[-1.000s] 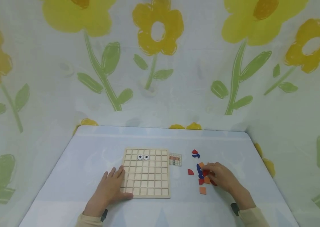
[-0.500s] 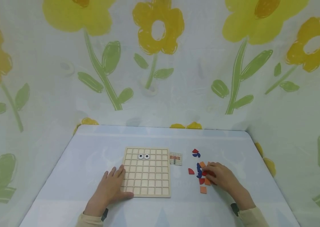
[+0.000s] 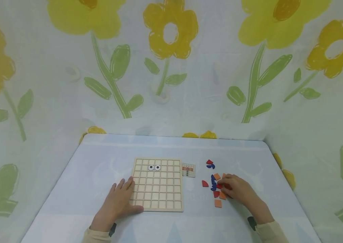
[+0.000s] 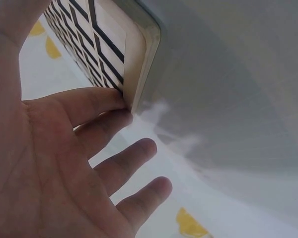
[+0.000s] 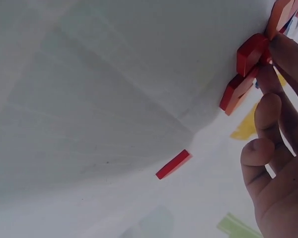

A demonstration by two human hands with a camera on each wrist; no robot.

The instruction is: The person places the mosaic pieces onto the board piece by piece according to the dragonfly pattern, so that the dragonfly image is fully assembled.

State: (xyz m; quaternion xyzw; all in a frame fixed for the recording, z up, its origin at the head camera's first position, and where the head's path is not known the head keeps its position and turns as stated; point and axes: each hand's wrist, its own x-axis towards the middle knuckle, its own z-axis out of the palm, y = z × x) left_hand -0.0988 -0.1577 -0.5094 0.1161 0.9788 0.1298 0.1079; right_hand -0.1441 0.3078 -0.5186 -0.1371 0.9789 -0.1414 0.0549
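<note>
Fingers of the left hand [image 3: 119, 195] are spread, with tips at the grid board's [image 3: 159, 186] edge near 9 o'clock and the thumb at its near edge, towards 7. Thumb and forefinger of the right hand [image 3: 237, 189] appear to pinch a red piece [image 3: 219, 186] over the scattered pile, well off the board at 3 o'clock; the right wrist view half hides the grip.

Judging by how things lie, the work is barely begun. Only two eye pieces [image 3: 154, 167] sit in the board, side by side in the second row down, between 11 and 12 o'clock; every other square that shows is bare.

Left on the table [image 3: 104, 168] are blue pieces [image 3: 214, 184] and orange squares [image 3: 218, 203] around the right fingertips, a red quarter-round [image 3: 204, 184] at their 9 o'clock, and small red and blue bits [image 3: 210, 165] towards their 11. A picture card [image 3: 188, 170] lies just beside the board at 2 o'clock, its pattern too small to read.
</note>
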